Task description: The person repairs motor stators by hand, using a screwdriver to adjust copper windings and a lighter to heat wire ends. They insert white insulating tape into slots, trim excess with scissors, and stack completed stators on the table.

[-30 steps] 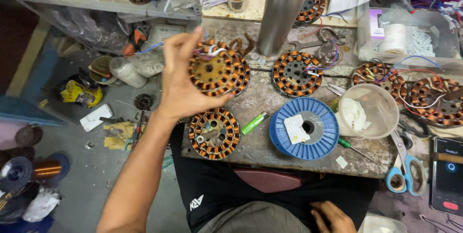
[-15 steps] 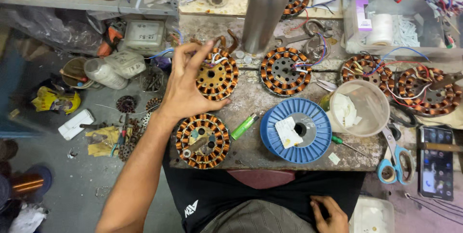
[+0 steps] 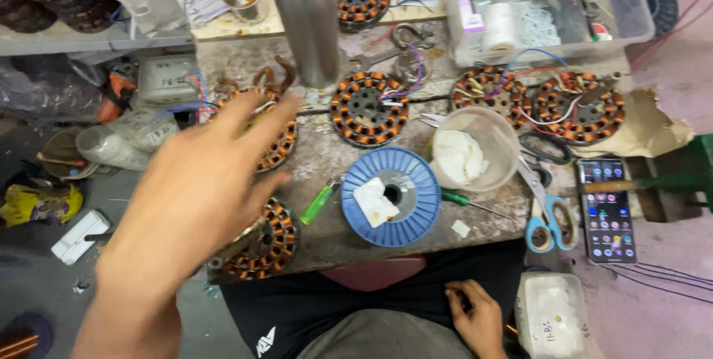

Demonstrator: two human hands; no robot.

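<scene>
Left hand [image 3: 197, 196] hovers spread wide and empty over the copper-wound stator [image 3: 271, 132], fingers pointing away up the bench [image 3: 327, 158]. Right hand [image 3: 475, 322] rests loosely curled and empty on the lap, well apart, so the left is far nearer.

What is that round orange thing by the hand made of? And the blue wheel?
The round stator near the left hand looks like dark metal wound with shiny copper wire: the orange coils gleam. The blue spool looks like plastic, with a smooth, even colour and moulded ribs. The right hand rests on the lap.
</scene>
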